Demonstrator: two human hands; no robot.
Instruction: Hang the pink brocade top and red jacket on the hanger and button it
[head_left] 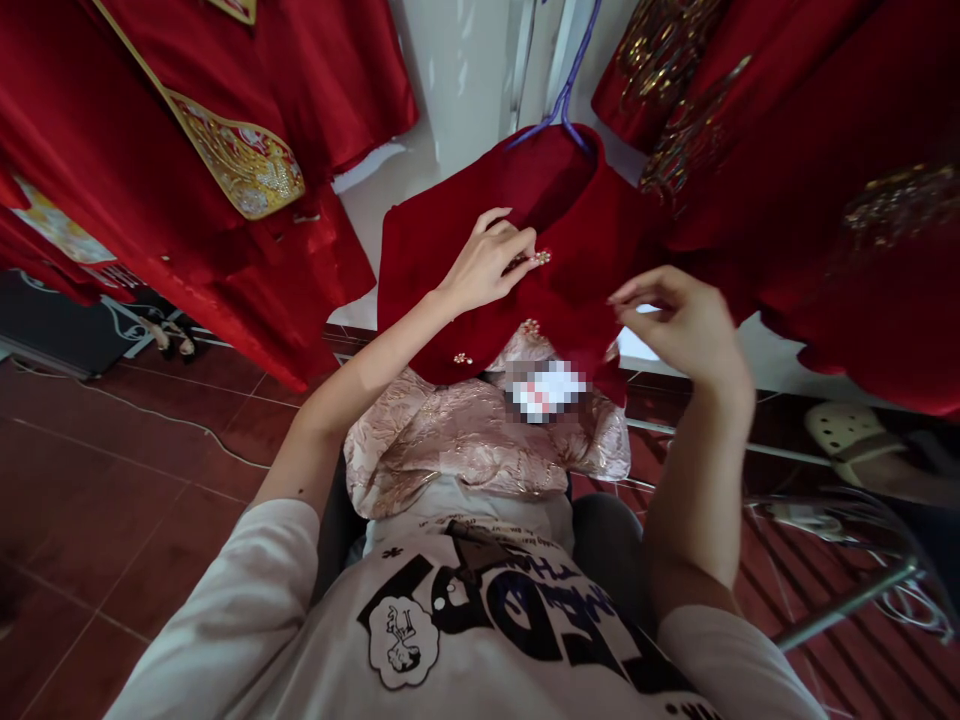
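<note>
A dark red garment (435, 270) hangs in front of me from a purple hanger (564, 105), its lower edge over my lap. My left hand (491, 262) pinches its front beside a small beaded ornament (542, 257). Two more bead clusters are on the cloth, one low on the left (462, 358) and one near the middle (531, 327). To the right, my right hand (679, 315) is raised with thumb and fingertips together. Whatever it may hold is too small to make out. Pink brocade cloth (450, 430) lies across my lap, with a pixelated white and red object (546, 390) on it.
Red garments with gold embroidery hang at the left (330, 80) and right (795, 130). A metal rack (847, 600) stands low at the right, near a pale clog (847, 435). A cable (202, 425) runs over the red tiled floor (142, 510). Dark shoes (169, 335) are at the left.
</note>
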